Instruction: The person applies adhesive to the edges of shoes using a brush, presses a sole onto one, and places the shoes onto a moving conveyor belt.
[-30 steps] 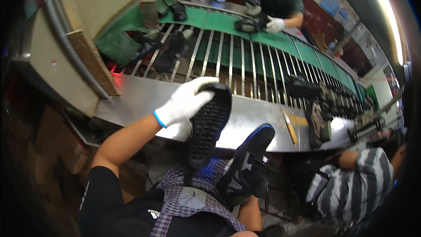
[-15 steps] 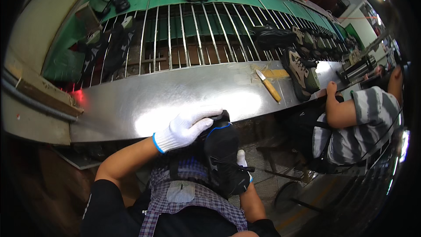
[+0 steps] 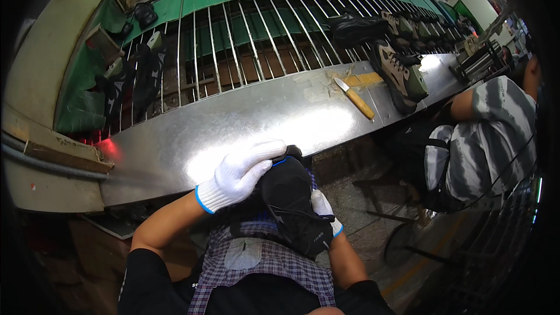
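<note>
The gloved left hand (image 3: 238, 175) angles inward from a bent elbow, fingers and thumb curled; the gloved right hand (image 3: 326, 213) sits lower, partly hidden.

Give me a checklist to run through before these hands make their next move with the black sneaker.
1. Left hand holding the far end of the black sneaker: ok, fingers and thumb are around it.
2. Right hand grip: cannot tell; it is at the sneaker's right side, its fingers mostly hidden.
3. Both hands gloved: ok, white gloves with blue cuff edges.
4. Underside fitting evenly: cannot tell, hidden from this view.
5. Lace clear of the right glove: cannot tell; it overlaps the glove in view, contact unclear.
6. Knife away from both hands: ok, lying on the steel bench.
</note>
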